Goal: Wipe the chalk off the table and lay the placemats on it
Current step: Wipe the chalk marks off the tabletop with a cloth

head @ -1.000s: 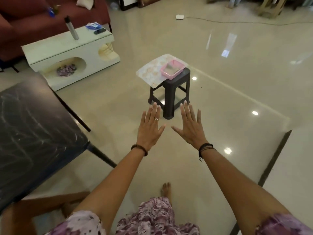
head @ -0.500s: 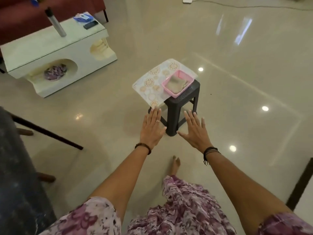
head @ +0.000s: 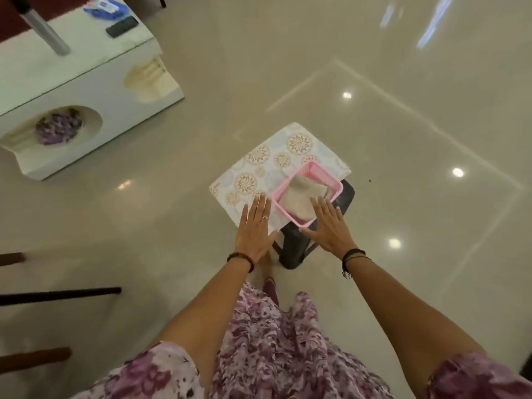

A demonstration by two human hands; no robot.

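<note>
A white placemat (head: 270, 165) with gold flower patterns lies on a small dark plastic stool (head: 296, 249) in the middle of the floor. On the mat stands a pink basket (head: 334, 187) holding a folded beige cloth (head: 299, 197). My left hand (head: 254, 228) hovers flat, fingers straight, over the mat's near edge. My right hand (head: 329, 223) is stretched flat over the basket's near rim. Neither hand holds anything. The chalked dark table is out of view except for a leg (head: 60, 293) at the left.
A white coffee table (head: 80, 90) stands at the upper left with a metal bottle (head: 43, 30), a phone (head: 122, 25) and a blue packet (head: 105, 8) on it. Wooden chair legs (head: 34, 359) show at the lower left. Glossy tiled floor lies all around the stool.
I have walked up to the stool, and the dark table has slid out of view to the left. Both flat hands now reach over the mat and basket.
</note>
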